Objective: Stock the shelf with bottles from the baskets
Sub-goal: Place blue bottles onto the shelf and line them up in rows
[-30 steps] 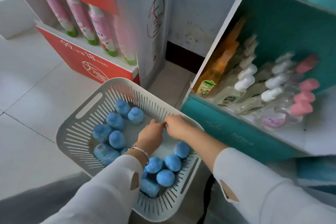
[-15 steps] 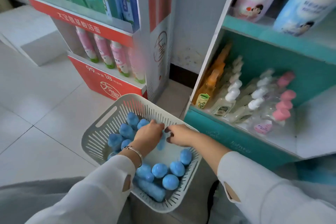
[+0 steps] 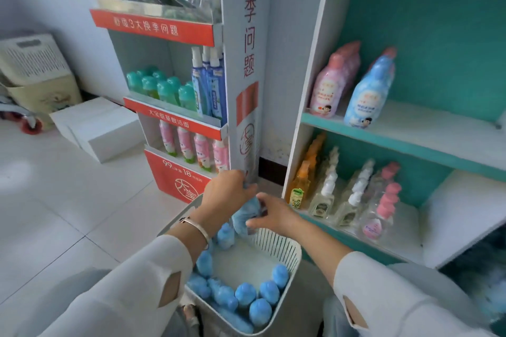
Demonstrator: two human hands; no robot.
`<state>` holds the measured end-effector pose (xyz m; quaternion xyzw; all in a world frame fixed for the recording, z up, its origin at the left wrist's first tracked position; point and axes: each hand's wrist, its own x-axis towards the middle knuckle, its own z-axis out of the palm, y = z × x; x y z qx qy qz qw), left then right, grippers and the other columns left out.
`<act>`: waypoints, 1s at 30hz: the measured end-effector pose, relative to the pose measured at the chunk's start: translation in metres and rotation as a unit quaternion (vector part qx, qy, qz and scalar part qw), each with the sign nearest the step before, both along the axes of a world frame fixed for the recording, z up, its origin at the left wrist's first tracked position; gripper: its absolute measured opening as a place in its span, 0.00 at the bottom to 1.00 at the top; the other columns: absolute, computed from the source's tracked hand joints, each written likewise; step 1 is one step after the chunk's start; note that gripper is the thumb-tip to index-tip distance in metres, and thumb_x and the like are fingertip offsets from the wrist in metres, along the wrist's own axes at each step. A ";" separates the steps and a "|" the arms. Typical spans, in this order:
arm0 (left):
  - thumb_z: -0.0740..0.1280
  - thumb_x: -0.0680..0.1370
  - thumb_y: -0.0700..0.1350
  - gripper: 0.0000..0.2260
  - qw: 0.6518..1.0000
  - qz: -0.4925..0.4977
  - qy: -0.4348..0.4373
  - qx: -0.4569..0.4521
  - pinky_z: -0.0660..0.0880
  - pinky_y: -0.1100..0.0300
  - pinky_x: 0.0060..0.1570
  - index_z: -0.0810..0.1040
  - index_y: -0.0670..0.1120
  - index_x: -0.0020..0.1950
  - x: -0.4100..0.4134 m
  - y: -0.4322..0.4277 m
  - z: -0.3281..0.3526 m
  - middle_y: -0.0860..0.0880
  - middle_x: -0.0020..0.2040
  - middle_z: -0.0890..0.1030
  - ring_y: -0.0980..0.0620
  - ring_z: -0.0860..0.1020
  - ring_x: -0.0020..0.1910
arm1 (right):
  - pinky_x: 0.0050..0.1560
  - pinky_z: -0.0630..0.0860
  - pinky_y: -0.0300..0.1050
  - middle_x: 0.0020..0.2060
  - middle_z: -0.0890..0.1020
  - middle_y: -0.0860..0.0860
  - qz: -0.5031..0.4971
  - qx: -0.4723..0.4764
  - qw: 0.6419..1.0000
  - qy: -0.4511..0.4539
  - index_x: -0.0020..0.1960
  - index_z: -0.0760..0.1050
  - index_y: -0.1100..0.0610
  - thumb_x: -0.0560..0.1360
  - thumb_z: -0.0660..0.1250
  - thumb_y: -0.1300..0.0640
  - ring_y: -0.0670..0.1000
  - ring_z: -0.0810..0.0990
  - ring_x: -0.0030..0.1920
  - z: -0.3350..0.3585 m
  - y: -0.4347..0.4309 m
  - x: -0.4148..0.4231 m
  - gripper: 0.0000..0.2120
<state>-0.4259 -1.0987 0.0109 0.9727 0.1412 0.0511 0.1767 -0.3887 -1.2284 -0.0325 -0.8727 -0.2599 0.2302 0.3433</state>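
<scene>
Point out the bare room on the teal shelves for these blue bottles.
Middle teal shelf: bare white board right of the tall blue printed bottle. Lower shelf: bare right of the pink-capped clear bottles; its left is crowded with clear pump bottles.

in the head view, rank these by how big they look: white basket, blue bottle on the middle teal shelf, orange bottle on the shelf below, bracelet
1. white basket, though it is nearest the camera
2. blue bottle
3. orange bottle, near the blue one in height but slimmer
4. bracelet
</scene>
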 end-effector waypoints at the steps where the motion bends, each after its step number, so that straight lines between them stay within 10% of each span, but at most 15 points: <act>1: 0.63 0.75 0.55 0.15 1.000 0.004 -0.013 0.002 0.66 0.60 0.33 0.71 0.45 0.37 -0.002 -0.004 0.010 0.49 0.35 0.74 0.47 0.74 0.36 | 0.43 0.69 0.30 0.55 0.80 0.52 -0.004 0.016 1.000 0.005 0.61 0.73 0.57 0.70 0.73 0.57 0.45 0.76 0.50 0.006 -0.001 -0.001 0.21; 5: 0.59 0.79 0.56 0.16 0.980 -0.038 -0.075 -0.178 0.69 0.61 0.38 0.77 0.45 0.52 -0.008 -0.013 0.040 0.49 0.42 0.77 0.51 0.75 0.41 | 0.44 0.74 0.28 0.47 0.80 0.47 -0.034 0.113 0.990 0.084 0.57 0.74 0.57 0.72 0.71 0.60 0.44 0.79 0.45 0.039 -0.017 0.000 0.14; 8: 0.57 0.81 0.47 0.13 0.934 -0.061 -0.114 -0.332 0.68 0.68 0.39 0.73 0.41 0.60 -0.013 -0.019 0.051 0.47 0.48 0.74 0.51 0.73 0.47 | 0.53 0.79 0.44 0.49 0.81 0.50 -0.074 0.204 0.967 0.131 0.59 0.74 0.58 0.73 0.69 0.61 0.50 0.80 0.50 0.064 -0.034 0.005 0.14; 13: 0.64 0.78 0.40 0.18 0.922 -0.107 -0.054 -0.369 0.74 0.70 0.45 0.65 0.47 0.67 -0.022 -0.045 0.053 0.54 0.50 0.74 0.54 0.76 0.51 | 0.53 0.80 0.56 0.50 0.82 0.55 -0.167 0.264 0.946 0.084 0.61 0.74 0.61 0.73 0.71 0.57 0.57 0.82 0.52 0.095 -0.063 0.016 0.18; 18: 0.75 0.61 0.52 0.43 0.943 -0.096 -0.045 -0.314 0.75 0.47 0.60 0.59 0.50 0.71 0.006 -0.087 0.058 0.48 0.62 0.72 0.47 0.73 0.62 | 0.46 0.82 0.54 0.51 0.82 0.55 -0.238 0.275 0.931 0.021 0.59 0.75 0.59 0.70 0.74 0.49 0.54 0.82 0.50 0.121 -0.079 0.015 0.22; 25: 0.74 0.69 0.45 0.25 0.912 -0.044 -0.124 -0.390 0.77 0.56 0.51 0.66 0.48 0.61 0.018 -0.134 0.083 0.46 0.55 0.71 0.49 0.75 0.51 | 0.51 0.80 0.56 0.48 0.82 0.54 -0.230 0.282 0.929 -0.065 0.47 0.76 0.52 0.78 0.62 0.48 0.56 0.81 0.52 0.150 -0.123 0.019 0.09; 30: 0.69 0.74 0.42 0.19 0.827 -0.137 -0.095 -0.536 0.81 0.56 0.43 0.66 0.49 0.62 0.019 -0.159 0.103 0.47 0.50 0.77 0.48 0.80 0.48 | 0.41 0.70 0.43 0.50 0.79 0.48 -0.187 0.326 0.925 0.058 0.62 0.72 0.48 0.78 0.64 0.50 0.48 0.77 0.48 0.160 -0.169 0.031 0.13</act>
